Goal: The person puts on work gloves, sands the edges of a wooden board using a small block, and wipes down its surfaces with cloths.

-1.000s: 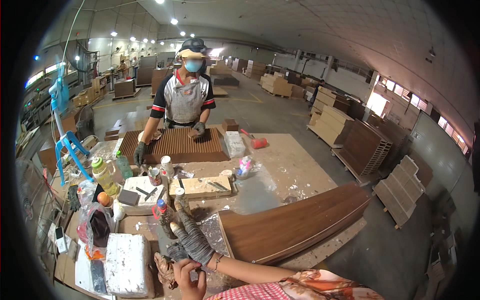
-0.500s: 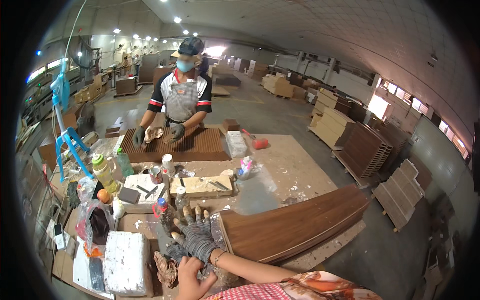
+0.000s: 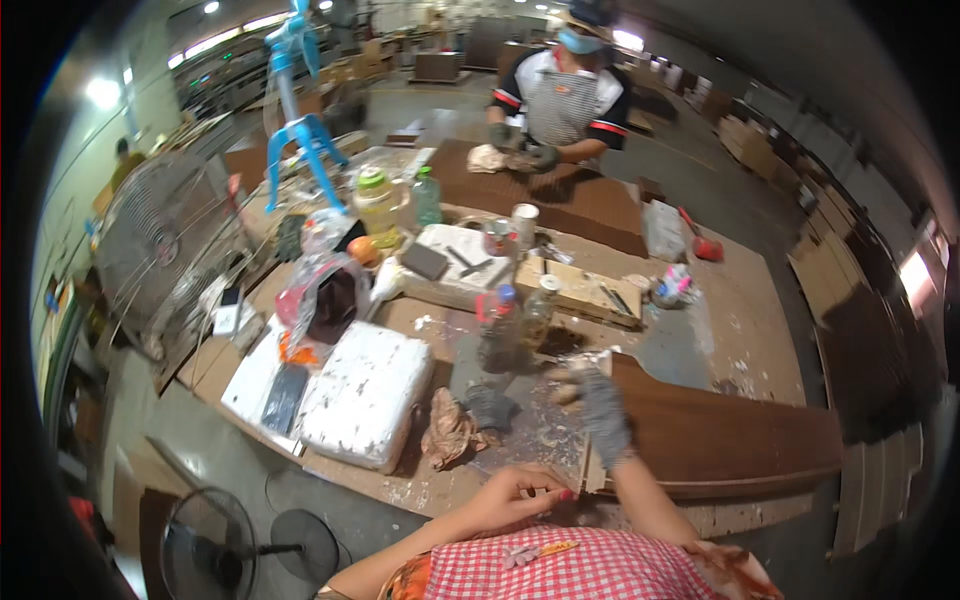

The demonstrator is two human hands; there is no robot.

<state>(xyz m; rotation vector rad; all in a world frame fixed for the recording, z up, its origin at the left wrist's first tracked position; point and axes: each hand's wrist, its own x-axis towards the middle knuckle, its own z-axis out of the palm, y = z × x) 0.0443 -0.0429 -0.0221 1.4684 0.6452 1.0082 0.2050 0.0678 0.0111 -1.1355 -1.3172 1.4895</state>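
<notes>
My right hand (image 3: 600, 408) wears a grey glove with pale fingertips. Its fingers, a little blurred, stretch to the left beside the end of a curved brown wooden panel (image 3: 730, 430); whether it touches the panel I cannot tell. My left hand (image 3: 520, 492) is bare and held in front of my checked apron, fingers loosely bent, the thumb apart, nothing visible in it. A dark grey glove (image 3: 490, 408) lies on the table beyond it, next to a crumpled brown rag (image 3: 447, 430). Two bottles, one blue-capped (image 3: 500, 330) and one clear (image 3: 540, 312), stand behind the glove.
White wrapped block (image 3: 365, 395) and plastic bag (image 3: 335, 300) sit at left. A wooden board (image 3: 580, 290) and paint-spotted block (image 3: 450, 265) hold small tools. Across the table, a gloved co-worker (image 3: 570, 100) handles a cloth over ribbed brown panels (image 3: 560, 195). Fans (image 3: 165, 240) stand left.
My view has swung left and down. My left hand has come away from the dark glove and my right wrist, toward my apron. My right hand now lies nearer the panel's end.
</notes>
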